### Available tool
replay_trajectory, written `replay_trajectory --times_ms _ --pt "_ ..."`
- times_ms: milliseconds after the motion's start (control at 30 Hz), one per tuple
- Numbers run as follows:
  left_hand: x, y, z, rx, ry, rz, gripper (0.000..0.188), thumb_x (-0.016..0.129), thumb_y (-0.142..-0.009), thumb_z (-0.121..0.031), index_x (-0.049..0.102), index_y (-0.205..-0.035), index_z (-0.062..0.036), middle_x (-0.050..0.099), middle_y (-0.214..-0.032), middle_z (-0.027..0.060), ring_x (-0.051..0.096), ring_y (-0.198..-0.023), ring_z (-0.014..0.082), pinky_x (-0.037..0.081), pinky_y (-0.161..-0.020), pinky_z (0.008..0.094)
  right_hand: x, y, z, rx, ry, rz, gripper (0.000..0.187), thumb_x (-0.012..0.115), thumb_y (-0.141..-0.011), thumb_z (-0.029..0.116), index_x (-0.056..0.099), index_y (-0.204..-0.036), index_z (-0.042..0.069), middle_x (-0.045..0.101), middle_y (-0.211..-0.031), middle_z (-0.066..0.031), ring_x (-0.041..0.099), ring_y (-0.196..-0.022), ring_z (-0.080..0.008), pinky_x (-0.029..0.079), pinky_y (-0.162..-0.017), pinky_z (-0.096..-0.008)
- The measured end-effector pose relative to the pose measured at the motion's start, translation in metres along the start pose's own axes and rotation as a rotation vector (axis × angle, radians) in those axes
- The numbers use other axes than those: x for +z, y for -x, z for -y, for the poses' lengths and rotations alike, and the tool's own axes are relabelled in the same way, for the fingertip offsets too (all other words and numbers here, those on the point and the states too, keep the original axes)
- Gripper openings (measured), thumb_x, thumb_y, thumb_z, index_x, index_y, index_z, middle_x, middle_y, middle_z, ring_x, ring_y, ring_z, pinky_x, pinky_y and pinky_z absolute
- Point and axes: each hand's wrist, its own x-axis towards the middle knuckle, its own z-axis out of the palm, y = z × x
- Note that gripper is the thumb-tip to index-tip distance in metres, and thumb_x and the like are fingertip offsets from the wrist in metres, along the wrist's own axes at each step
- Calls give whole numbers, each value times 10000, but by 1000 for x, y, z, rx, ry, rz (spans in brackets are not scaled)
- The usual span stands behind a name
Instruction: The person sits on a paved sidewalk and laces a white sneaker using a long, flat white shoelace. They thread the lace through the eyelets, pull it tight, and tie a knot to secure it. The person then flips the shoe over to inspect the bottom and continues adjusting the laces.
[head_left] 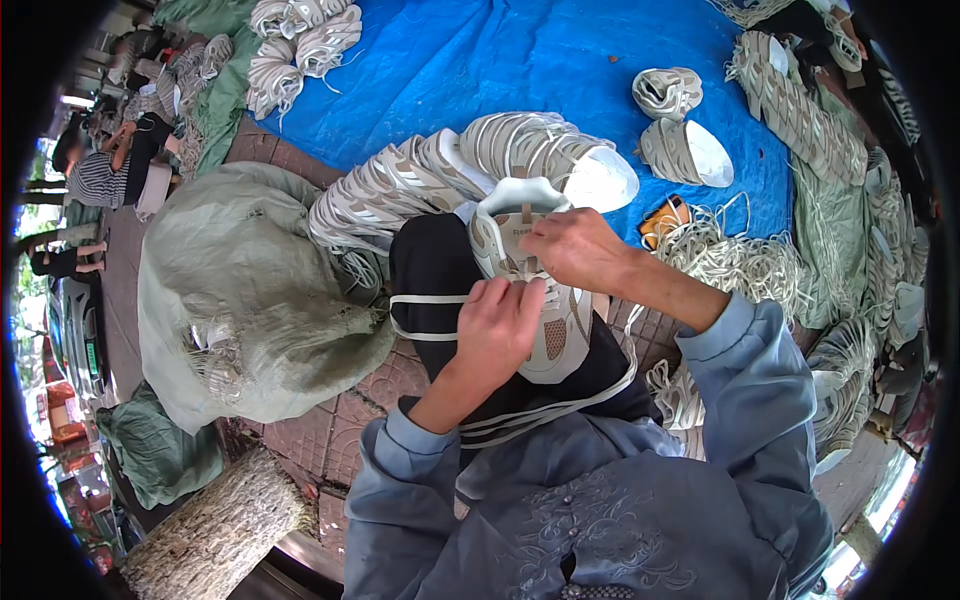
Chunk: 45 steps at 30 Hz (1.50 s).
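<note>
Shoe point(570, 335): matt, partly mesh. Laces point(430, 299): woven cloth, matt. Tarp point(470, 80): plastic, creased, slightly glossy. Sack point(260, 290): woven plastic, dull. Block point(215, 530): rough stone. Jacket point(640, 520): smooth cloth, soft sheen.

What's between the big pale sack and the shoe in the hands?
In the head view, the black-trousered knee lies between the sack and the shoe, with white lace across it; higher up, a row of nested shoes runs there too.
</note>
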Motion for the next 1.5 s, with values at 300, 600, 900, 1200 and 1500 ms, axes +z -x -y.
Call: replay_trajectory --times_ms 300,600,900,1200,1500 --pt "19 -22 21 10 -279 143 98 553 -569 -91 568 -655 -47 458 -670 49 457 -689 197 396 -583 296 8 1 0 -5 -18 -133 125 586 -579 91 525 -684 64 516 -594 -42 574 -573 -211 456 -495 -328" --pt "26 -34 26 238 -445 354 88 554 -602 -123 577 -669 -71 482 -668 36 454 -701 170 340 -606 285 20 15 -17 -31 3 -223 140 606 -560 105 487 -622 63 498 -571 -39 538 -514 -208 434 -475 -322" --pt "-3 -45 34 369 -539 422 66 543 -603 -115 554 -630 -56 483 -641 52 458 -661 178 339 -588 286 2 10 -15 83 -260 -304 185 545 -559 7 570 -728 80 564 -641 -60 574 -579 -231 457 -498 -338" --pt "-153 25 164 39 -973 273 105 517 -622 -52 466 -714 -48 460 -695 94 490 -673 236 406 -599 346 -45 20 -51 69 -161 -336 194 550 -615 -15 617 -765 87 608 -656 -56 586 -569 -204 463 -499 -309" --pt "-276 146 210 -437 -1340 406 72 507 -693 -50 448 -734 -51 497 -732 91 547 -691 237 460 -606 336 -61 -4 -42 -92 -78 -312 233 550 -585 -35 611 -767 97 591 -635 -52 578 -561 -210 461 -493 -319"
